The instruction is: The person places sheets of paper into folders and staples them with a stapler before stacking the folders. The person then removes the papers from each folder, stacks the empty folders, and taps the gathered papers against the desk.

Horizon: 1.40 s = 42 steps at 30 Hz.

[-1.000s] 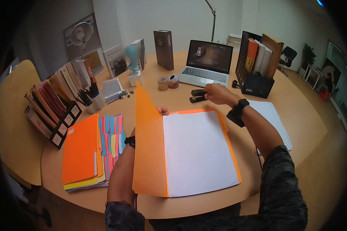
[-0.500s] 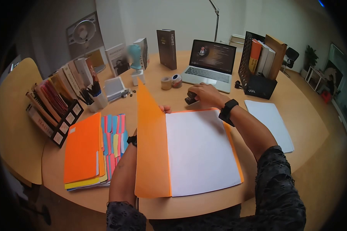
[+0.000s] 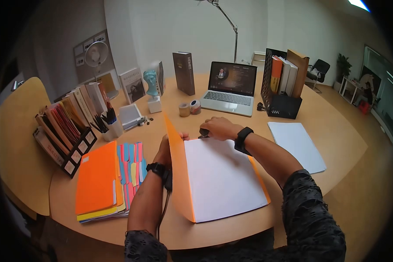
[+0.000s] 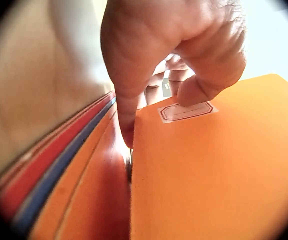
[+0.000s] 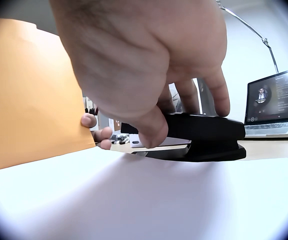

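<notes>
An orange folder (image 3: 179, 174) lies with its cover raised, white paper (image 3: 225, 183) on its right side. My left hand (image 3: 163, 150) grips the folder near its top edge; in the left wrist view the thumb of this hand (image 4: 169, 45) rests by a white label (image 4: 171, 114). My right hand (image 3: 222, 129) holds a black stapler (image 3: 204, 132) at the paper's top edge, near the fold. Seen from the right wrist, the stapler (image 5: 209, 127) sits low at the sheet's far edge, thumb and fingers on its upper arm. Whether paper lies between its jaws is unclear.
Coloured folders (image 3: 96, 181) are stacked at the left, near a file rack (image 3: 78, 150) and pen cup (image 3: 113, 129). Tape rolls (image 3: 184, 109) and a laptop (image 3: 229, 91) stand behind. To the right lie white sheets (image 3: 294, 146), with a black book holder (image 3: 286, 107) beyond.
My right hand has brought the stapler left and nearer, from beyond the folder to the paper's top edge. The raised cover stands steeper, my left hand still on it. The head view has shifted.
</notes>
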### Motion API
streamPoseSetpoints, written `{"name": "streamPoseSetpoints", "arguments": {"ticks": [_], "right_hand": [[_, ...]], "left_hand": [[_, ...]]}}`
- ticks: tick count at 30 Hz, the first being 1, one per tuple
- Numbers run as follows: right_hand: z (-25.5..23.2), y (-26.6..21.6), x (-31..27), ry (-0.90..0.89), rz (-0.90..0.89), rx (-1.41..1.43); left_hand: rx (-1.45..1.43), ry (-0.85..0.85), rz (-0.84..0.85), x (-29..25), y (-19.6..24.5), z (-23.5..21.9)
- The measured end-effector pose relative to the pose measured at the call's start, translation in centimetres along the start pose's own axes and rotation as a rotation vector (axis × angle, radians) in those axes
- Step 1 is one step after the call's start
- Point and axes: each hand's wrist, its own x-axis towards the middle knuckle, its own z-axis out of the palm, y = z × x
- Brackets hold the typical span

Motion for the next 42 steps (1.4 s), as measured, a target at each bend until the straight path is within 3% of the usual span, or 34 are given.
{"name": "streamPoseSetpoints", "arguments": {"ticks": [2,5,9,12,14,16,21,23,25,27,30,32,33,35,37,39,40,42], "right_hand": [[0.1,-0.1,0.0,-0.011,-0.01,0.001],[0.1,-0.1,0.0,-0.013,-0.045,0.043],[-0.5,-0.4,-0.3,-0.061,-0.061,0.097],[-0.9,-0.7,-0.5,-0.065,-0.065,0.046],[0.9,-0.6,-0.9,-0.081,-0.056,0.023],[2.7,-1.0,-1.5,0.14,-0.14,-0.091],[2.2,-0.4,-1.1,0.013,-0.134,-0.081],[3.9,-1.1,-1.5,0.224,-0.103,-0.141],[3.4,-0.4,-1.3,0.187,-0.122,-0.12],[2.0,0.0,-1.4,0.169,-0.128,-0.112],[0.7,1.2,-0.6,0.124,-0.045,-0.149],[2.5,4.0,0.3,0.157,0.155,-0.056],[3.4,5.2,0.5,0.161,0.153,-0.063],[3.6,6.3,0.3,0.414,0.292,0.073],[3.8,7.7,-0.3,0.383,0.342,0.144],[4.2,9.2,-1.8,0.644,0.422,0.318],[3.9,10.1,-3.0,0.64,0.424,0.312],[3.2,11.4,-5.7,0.576,0.531,0.779]], "left_hand": [[0.071,-0.019,-0.067,1.1,0.2,-0.6],[0.252,0.047,-0.043,1.3,0.3,-0.7],[0.282,-0.02,-0.024,3.5,-1.3,-3.4],[0.321,0.09,-0.026,0.6,0.6,0.2],[0.268,0.09,-0.051,1.3,-0.1,-0.6],[0.157,0.074,-0.065,1.7,-0.6,-1.4],[0.211,0.041,-0.012,1.8,-1.2,-2.0],[0.206,0.036,0.022,1.4,-1.0,-1.8],[0.373,0.048,-0.029,1.2,-0.3,-1.0],[0.312,0.026,-0.031,1.9,-0.7,-1.7],[0.193,-0.039,-0.051,3.1,-1.4,-3.5],[0.087,-0.135,-0.029,4.2,-2.1,-5.4],[0.087,-0.14,-0.022,3.8,-1.9,-4.9],[0.113,-0.13,-0.025,2.9,-1.2,-3.5],[0.074,-0.167,-0.019,2.7,-1.3,-3.8],[0.083,-0.152,0.015,2.7,-1.3,-3.3],[0.065,-0.192,-0.001,3.1,-1.6,-4.0],[0.106,-0.142,-0.018,2.3,-1.1,-2.8]]}}
